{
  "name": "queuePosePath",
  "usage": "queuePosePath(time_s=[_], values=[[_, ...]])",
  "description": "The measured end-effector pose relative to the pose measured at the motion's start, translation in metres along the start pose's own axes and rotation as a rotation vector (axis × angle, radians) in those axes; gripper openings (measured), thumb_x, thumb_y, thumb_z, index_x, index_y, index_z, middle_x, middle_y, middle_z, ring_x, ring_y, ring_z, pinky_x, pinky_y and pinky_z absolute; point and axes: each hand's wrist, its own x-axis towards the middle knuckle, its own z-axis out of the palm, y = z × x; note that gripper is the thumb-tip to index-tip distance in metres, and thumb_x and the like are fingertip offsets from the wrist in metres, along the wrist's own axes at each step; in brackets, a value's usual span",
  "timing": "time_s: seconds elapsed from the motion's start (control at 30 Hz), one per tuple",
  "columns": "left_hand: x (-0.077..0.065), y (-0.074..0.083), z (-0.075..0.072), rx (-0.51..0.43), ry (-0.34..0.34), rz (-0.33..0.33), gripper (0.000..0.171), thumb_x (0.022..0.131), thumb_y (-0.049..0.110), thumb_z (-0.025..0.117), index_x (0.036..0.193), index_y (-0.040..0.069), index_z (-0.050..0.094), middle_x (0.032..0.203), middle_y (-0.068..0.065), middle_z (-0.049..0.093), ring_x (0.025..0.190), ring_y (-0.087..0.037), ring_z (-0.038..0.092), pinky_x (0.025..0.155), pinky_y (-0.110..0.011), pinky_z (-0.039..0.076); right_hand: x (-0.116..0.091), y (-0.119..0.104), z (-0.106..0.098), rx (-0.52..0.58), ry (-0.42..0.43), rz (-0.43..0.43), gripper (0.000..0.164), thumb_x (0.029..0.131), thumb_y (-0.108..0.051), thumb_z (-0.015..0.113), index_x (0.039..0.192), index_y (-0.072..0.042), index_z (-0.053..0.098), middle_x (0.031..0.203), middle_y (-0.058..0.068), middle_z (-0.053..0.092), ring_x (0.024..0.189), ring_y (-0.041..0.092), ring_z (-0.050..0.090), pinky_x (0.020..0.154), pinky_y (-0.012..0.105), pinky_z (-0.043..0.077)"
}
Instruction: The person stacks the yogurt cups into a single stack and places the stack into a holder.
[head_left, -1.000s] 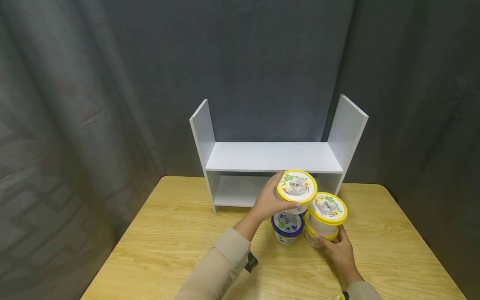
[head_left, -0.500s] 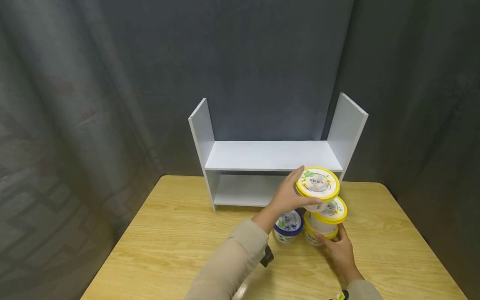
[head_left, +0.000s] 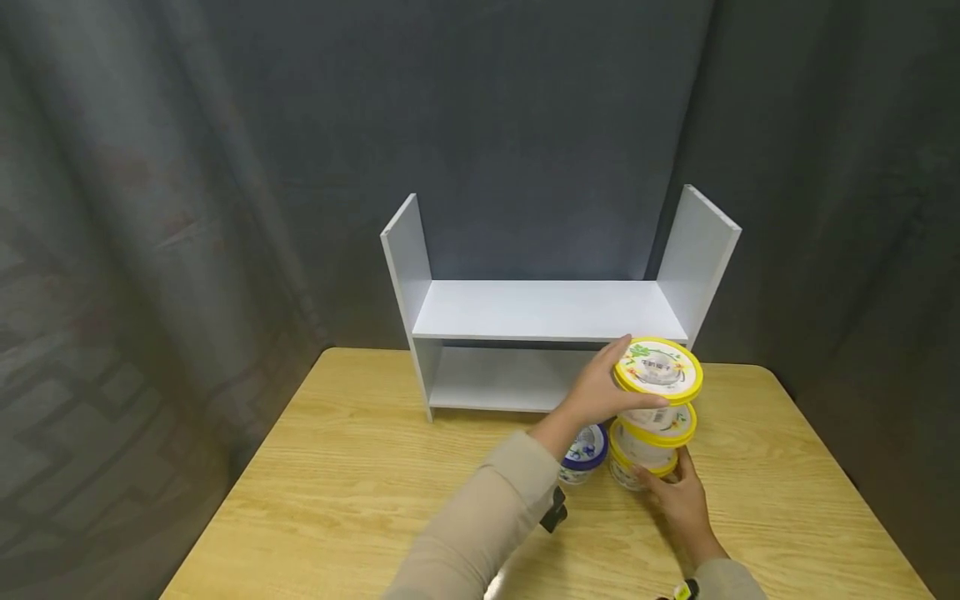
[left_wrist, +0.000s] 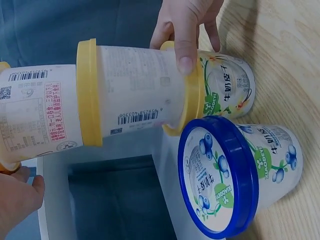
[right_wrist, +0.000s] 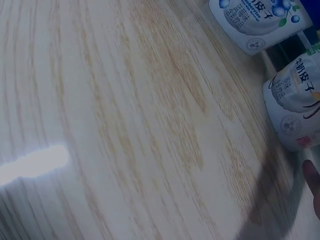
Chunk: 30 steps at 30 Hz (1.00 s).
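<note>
My left hand point(head_left: 600, 392) grips a yellow-lidded tub point(head_left: 658, 367) near its lid, right over a stack of two similar tubs. In the left wrist view its base comes right at the yellow lid of the middle tub point(left_wrist: 135, 90). Thumb and fingers of my right hand point(head_left: 681, 504) hold the stack low down, where the middle tub meets the lid of the bottom tub point(left_wrist: 230, 85). A blue-lidded tub point(head_left: 587, 450) stands upright just left of the stack, partly behind my left forearm. In the right wrist view only a fingertip point(right_wrist: 311, 175) shows, beside the bottom tub.
A white two-tier shelf point(head_left: 547, 308) with tall side panels stands behind the tubs, on the back of the wooden table point(head_left: 360, 467). Grey curtains point(head_left: 540, 125) enclose the table at the back and sides.
My left hand has carried its tub rightward, from over the blue-lidded tub to the top of the stack. My right hand has stayed at the stack.
</note>
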Motion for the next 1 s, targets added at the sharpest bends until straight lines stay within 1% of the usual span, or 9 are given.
queuePosePath(time_s=[0.1, 0.27, 0.5, 0.67, 0.8, 0.83, 0.87, 0.93, 1.0], values=[[0.002, 0.002, 0.003, 0.011, -0.005, 0.002, 0.094, 0.059, 0.038, 0.077, 0.136, 0.026, 0.025, 0.136, 0.011, 0.028, 0.121, -0.012, 0.03, 0.096, -0.035, 0.03, -0.001, -0.002, -0.001, 0.006, -0.012, -0.008, 0.083, 0.075, -0.021, 0.068, 0.139, -0.021, 0.014, 0.126, 0.02, 0.034, 0.113, 0.029, 0.03, 0.09, 0.04, 0.027], [0.003, 0.005, 0.007, 0.014, -0.018, 0.011, 0.094, 0.06, 0.038, 0.077, 0.136, 0.024, 0.025, 0.135, 0.011, 0.028, 0.12, -0.011, 0.03, 0.096, -0.033, 0.03, -0.001, -0.002, -0.003, 0.004, -0.038, -0.01, 0.086, 0.076, -0.022, 0.066, 0.139, -0.023, 0.008, 0.128, 0.022, 0.029, 0.116, 0.034, 0.026, 0.092, 0.046, 0.026], [0.004, 0.006, 0.01, 0.033, -0.037, 0.024, 0.094, 0.061, 0.038, 0.076, 0.137, 0.022, 0.024, 0.135, 0.01, 0.028, 0.119, -0.01, 0.031, 0.094, -0.031, 0.031, -0.001, 0.001, -0.003, 0.003, -0.026, -0.013, 0.084, 0.076, -0.019, 0.066, 0.139, -0.022, 0.01, 0.126, 0.019, 0.031, 0.113, 0.029, 0.028, 0.092, 0.042, 0.025], [0.005, 0.007, 0.012, 0.056, -0.052, 0.03, 0.094, 0.061, 0.039, 0.075, 0.137, 0.021, 0.023, 0.135, 0.01, 0.029, 0.119, -0.01, 0.032, 0.094, -0.029, 0.031, 0.0, 0.007, -0.005, 0.003, -0.043, -0.044, 0.083, 0.077, -0.023, 0.066, 0.139, -0.028, 0.01, 0.127, 0.022, 0.03, 0.114, 0.035, 0.027, 0.092, 0.047, 0.026], [0.007, 0.01, 0.012, 0.058, -0.069, 0.039, 0.094, 0.062, 0.039, 0.075, 0.137, 0.019, 0.022, 0.135, 0.009, 0.028, 0.119, -0.009, 0.032, 0.094, -0.029, 0.032, 0.005, 0.016, -0.007, -0.021, -0.02, -0.071, 0.08, 0.075, -0.024, 0.067, 0.137, -0.031, 0.017, 0.123, 0.019, 0.035, 0.111, 0.034, 0.032, 0.088, 0.04, 0.033], [0.007, 0.011, 0.011, 0.059, -0.074, 0.039, 0.094, 0.062, 0.038, 0.075, 0.137, 0.019, 0.022, 0.135, 0.009, 0.028, 0.119, -0.009, 0.031, 0.094, -0.029, 0.031, 0.006, 0.018, -0.007, -0.023, -0.008, -0.076, 0.079, 0.075, -0.023, 0.067, 0.137, -0.031, 0.019, 0.122, 0.018, 0.036, 0.11, 0.032, 0.033, 0.086, 0.037, 0.034], [0.007, 0.012, 0.011, 0.06, -0.078, 0.038, 0.094, 0.062, 0.038, 0.075, 0.137, 0.019, 0.022, 0.135, 0.009, 0.028, 0.119, -0.009, 0.031, 0.094, -0.029, 0.031, 0.006, 0.018, -0.007, -0.031, -0.004, -0.085, 0.079, 0.076, -0.023, 0.067, 0.137, -0.03, 0.019, 0.122, 0.018, 0.037, 0.109, 0.032, 0.034, 0.085, 0.036, 0.035], [0.007, 0.013, 0.01, 0.058, -0.086, 0.033, 0.095, 0.062, 0.037, 0.075, 0.138, 0.018, 0.021, 0.136, 0.008, 0.027, 0.119, -0.01, 0.03, 0.094, -0.028, 0.03, 0.005, 0.016, -0.007, 0.004, -0.003, -0.07, 0.08, 0.075, -0.023, 0.068, 0.137, -0.031, 0.019, 0.122, 0.016, 0.036, 0.109, 0.028, 0.033, 0.085, 0.033, 0.033], [0.007, 0.013, 0.01, 0.051, -0.091, 0.02, 0.096, 0.062, 0.036, 0.076, 0.138, 0.018, 0.019, 0.137, 0.008, 0.026, 0.121, -0.01, 0.029, 0.095, -0.029, 0.029, 0.003, 0.012, -0.006, 0.02, -0.018, -0.056, 0.082, 0.075, -0.021, 0.067, 0.138, -0.03, 0.015, 0.125, 0.018, 0.033, 0.111, 0.029, 0.031, 0.088, 0.037, 0.03]])
